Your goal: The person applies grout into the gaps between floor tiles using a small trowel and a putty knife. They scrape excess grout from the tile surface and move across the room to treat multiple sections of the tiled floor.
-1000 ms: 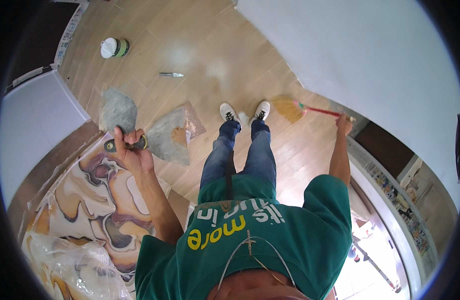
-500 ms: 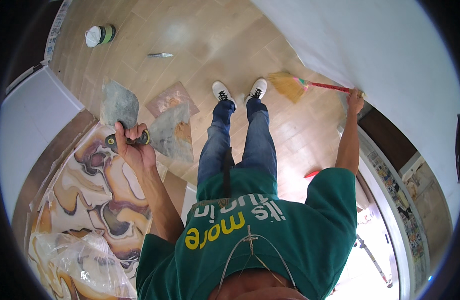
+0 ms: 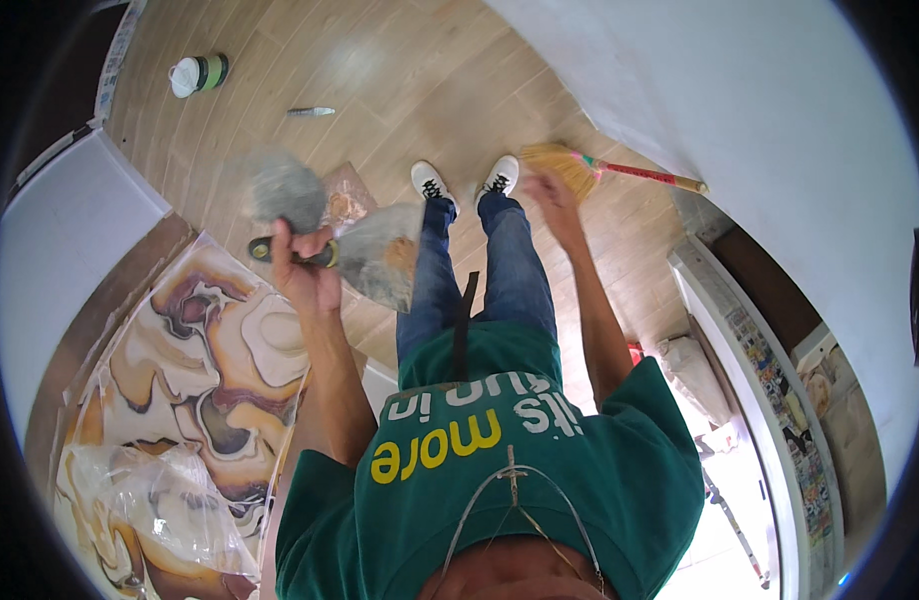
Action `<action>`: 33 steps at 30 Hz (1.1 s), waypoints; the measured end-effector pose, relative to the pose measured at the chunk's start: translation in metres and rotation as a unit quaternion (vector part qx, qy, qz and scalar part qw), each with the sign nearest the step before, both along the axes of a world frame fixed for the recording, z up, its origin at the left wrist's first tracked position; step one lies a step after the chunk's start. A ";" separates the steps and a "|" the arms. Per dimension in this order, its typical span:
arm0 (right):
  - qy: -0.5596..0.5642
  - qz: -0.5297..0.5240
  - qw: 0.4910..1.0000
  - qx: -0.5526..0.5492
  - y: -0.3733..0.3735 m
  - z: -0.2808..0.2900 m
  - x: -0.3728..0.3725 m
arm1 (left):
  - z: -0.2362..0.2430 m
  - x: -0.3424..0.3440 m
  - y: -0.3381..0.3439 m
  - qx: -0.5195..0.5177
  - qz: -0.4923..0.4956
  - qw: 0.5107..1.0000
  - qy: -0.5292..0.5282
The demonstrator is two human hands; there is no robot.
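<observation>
My left hand (image 3: 308, 275) is closed around the black-and-yellow handle of a putty knife (image 3: 370, 262), whose wide grey triangular blade points right and carries a tan smear. A second grey blade (image 3: 288, 192), blurred, sticks up beyond the same fingers; its handle is hidden. My right hand (image 3: 555, 205) is blurred, with its fingers loosely apart and nothing visible in them. Close to it are the straw bristles of a broom (image 3: 565, 168). The broom's red handle reaches right to the white wall, with no hand on it.
A stained square board (image 3: 348, 195) lies on the wood-look floor, partly behind the blades. Farther off are a white-lidded tub (image 3: 200, 74) and a small knife-like tool (image 3: 311, 111). A marble-patterned panel (image 3: 220, 350) with clear plastic (image 3: 165, 510) fills the left side.
My right hand has let go of the broom handle and moved left toward the bristles. The broom stays against the wall. My left hand has moved right with the putty knife and second blade.
</observation>
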State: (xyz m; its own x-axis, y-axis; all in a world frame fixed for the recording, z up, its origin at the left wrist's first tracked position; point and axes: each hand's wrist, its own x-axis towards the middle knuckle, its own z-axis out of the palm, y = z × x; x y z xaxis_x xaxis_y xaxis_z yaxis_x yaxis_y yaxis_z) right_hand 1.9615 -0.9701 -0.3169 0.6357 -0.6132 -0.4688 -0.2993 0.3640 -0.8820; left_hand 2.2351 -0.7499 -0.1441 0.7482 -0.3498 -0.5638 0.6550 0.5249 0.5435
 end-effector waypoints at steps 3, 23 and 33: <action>-0.117 0.207 0.967 0.088 -0.012 0.065 0.073 | -0.009 -0.034 -0.019 0.079 -0.052 0.994 0.045; -0.119 -0.243 0.956 0.109 -0.047 0.079 0.132 | -0.093 0.023 -0.070 -0.044 -0.153 0.973 0.168; 0.131 -0.191 0.924 -0.305 0.002 0.039 0.289 | -0.207 0.344 -0.064 -0.020 -0.135 0.990 0.038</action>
